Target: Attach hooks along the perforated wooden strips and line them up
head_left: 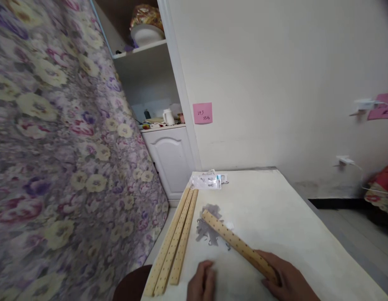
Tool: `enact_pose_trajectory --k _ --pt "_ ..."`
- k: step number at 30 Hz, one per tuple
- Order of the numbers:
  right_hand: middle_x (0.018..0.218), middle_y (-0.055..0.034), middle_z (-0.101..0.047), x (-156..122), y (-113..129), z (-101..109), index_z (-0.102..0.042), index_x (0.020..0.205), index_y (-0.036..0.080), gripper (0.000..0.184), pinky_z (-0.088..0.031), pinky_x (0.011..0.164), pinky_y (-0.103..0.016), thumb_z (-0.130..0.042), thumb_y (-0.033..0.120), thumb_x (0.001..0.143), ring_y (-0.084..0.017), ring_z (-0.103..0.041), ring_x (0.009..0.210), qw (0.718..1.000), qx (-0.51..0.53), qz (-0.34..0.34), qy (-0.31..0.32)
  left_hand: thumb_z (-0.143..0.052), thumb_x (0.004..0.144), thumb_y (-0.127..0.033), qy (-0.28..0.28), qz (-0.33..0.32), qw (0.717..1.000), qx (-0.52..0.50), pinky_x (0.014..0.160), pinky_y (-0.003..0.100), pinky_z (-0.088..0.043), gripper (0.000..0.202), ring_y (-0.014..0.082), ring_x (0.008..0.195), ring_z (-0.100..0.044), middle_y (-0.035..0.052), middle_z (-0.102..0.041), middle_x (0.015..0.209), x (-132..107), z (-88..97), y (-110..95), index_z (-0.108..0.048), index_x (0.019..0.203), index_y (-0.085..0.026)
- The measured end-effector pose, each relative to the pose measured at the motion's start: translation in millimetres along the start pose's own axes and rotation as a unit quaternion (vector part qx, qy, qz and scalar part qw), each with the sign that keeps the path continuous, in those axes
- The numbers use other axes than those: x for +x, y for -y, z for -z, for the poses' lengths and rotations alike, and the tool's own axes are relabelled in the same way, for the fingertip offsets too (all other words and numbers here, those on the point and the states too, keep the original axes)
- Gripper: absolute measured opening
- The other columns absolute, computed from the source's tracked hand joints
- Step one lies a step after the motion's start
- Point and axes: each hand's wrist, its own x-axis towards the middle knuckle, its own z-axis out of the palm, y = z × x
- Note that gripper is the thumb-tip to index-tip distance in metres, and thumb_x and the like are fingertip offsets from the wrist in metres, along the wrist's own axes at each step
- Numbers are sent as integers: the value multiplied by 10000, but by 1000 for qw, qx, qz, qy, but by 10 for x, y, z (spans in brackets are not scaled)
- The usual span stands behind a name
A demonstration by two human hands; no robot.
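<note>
My right hand (286, 276) is wrapped round the near end of a wooden strip (236, 241) with rows of small dark holes. The strip slants away to the left, its far end above a pile of flat grey pieces (209, 223) whose kind I cannot make out. Low in the middle, my left hand (201, 281) has its fingers curled together, slightly blurred, with nothing visible in them. Three similar holed wooden strips (176, 242) lie side by side along the table's left edge. My left hand is apart from all the strips.
The white table (259, 196) stands against the wall. Clear plastic packets (206, 181) lie at its far left corner. A floral curtain (71, 167) hangs on the left, with a dark brown seat (132, 284) below. Beyond is a white cabinet (171, 156). A pink note (203, 113) is on the wall.
</note>
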Motion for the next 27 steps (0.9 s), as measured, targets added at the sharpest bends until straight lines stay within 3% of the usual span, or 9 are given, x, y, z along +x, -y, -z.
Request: enact_pose_trajectory --k 5,8,13,18,27 --pt "1242 -52 -609 3 16 53 -642 1158 308 546 -426 966 -384 -568 168 636 -284 -547 1148 992 -115 17 47 -446 839 -471 -66 54 996 18 754 313 -485 456 185 743 -599 41 -632 914 109 236 121 -524 1163 -159" --pt "1111 -61 -632 61 66 62 -655 1117 305 519 -431 891 -376 -556 145 633 -259 -570 1026 984 -154 47 76 -426 848 -385 -60 15 997 55 809 354 -488 495 189 777 -604 87 -608 1028 129 240 224 -455 1264 -117" --pt "973 -57 -620 173 8 6 -651 1095 294 593 -406 811 -375 -515 54 570 -249 -555 929 975 -196 59 85 -448 857 -338 -50 -58 993 95 927 393 -460 377 240 1056 -569 122 -602 1120 166 200 332 -546 1166 -144" --pt "980 -57 -608 231 -144 -66 -625 1127 282 616 -407 810 -357 -499 27 580 -242 -543 945 978 -179 69 81 -438 873 -303 -62 -87 986 130 920 425 -478 330 239 1031 -585 118 -616 1069 193 158 424 -553 1142 -150" --pt "1089 -66 -589 241 -168 -182 -601 1129 250 516 -408 899 -372 -562 116 633 -242 -535 1015 989 -118 61 71 -468 852 -232 -90 -132 973 167 972 461 -457 399 251 1154 -520 140 -546 1217 162 83 608 -480 1243 -156"
